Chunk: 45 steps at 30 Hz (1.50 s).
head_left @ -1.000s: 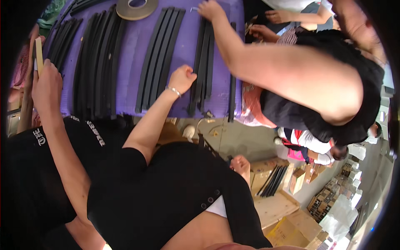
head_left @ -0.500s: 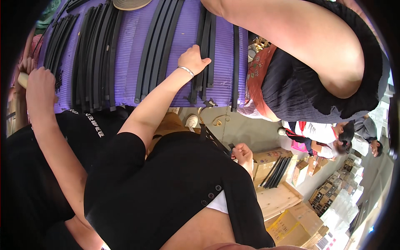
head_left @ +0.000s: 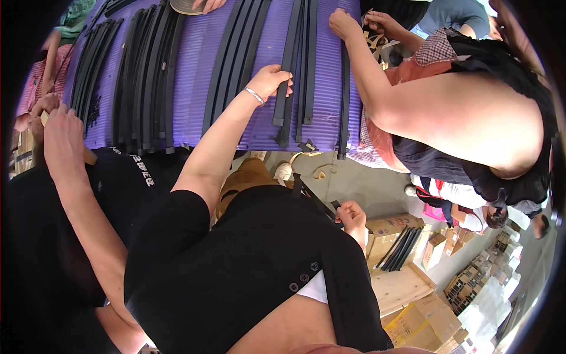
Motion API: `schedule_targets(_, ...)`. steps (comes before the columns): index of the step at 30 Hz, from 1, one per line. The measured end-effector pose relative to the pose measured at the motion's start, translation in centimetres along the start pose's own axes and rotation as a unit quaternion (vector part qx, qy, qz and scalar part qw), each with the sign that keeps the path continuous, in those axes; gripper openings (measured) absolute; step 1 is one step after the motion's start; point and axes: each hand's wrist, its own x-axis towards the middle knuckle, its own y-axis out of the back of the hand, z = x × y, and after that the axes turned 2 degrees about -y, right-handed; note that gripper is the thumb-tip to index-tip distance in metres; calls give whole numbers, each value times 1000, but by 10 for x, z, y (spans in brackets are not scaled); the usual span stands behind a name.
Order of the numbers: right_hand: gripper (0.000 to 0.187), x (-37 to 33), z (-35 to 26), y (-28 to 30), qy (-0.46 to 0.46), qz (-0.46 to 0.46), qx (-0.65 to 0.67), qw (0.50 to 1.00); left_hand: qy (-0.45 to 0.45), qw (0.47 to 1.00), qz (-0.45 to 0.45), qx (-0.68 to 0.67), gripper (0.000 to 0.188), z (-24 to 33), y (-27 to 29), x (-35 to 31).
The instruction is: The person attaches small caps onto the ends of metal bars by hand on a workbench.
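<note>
My left hand (head_left: 272, 81), with a silver bracelet at its wrist, reaches over the purple ribbed table top. Its fingers close round a long flat black strip (head_left: 281, 109), one of a small bunch lying side by side. Close to my right side, my right hand (head_left: 352, 216) pinches the end of another black strip (head_left: 318, 202), which slants up beside my body toward the table edge; its far part is partly hidden. More black strips (head_left: 236, 65) lie in a row just left of my left hand.
Bundles of black strips (head_left: 144, 76) cover the left of the purple table (head_left: 191, 94). Co-workers stand close on both sides; one's hand (head_left: 343, 23) is at the table's right. A round tan coil (head_left: 184, 6) lies at the far edge. Cardboard boxes (head_left: 424, 321) stand lower right.
My left hand has closed round a black strip, which has shifted a little left. The right co-worker's arm has drawn back to the table's right side. A hand has appeared by the coil.
</note>
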Motion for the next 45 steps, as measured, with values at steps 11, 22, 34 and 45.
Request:
schedule_targets(11, 6, 11, -4, 1, -7, -18, 4, 1000, -84, 989, 6, -121, 9, -14, 11, -12)
schedule_targets(22, 9, 22, -12, 2, 8, -29, -14, 999, -131, 988, 85, -6, 9, -22, 1, -39)
schedule_targets(34, 8, 26, -8, 8, -7, -16, -3, 1000, -239, 824, 317, 405, 37, -47, -20, -46)
schedule_targets(45, 8, 42, -13, 8, -41, -1, 9, 999, -149, 797, 172, 559, 33, -24, -17, -51)
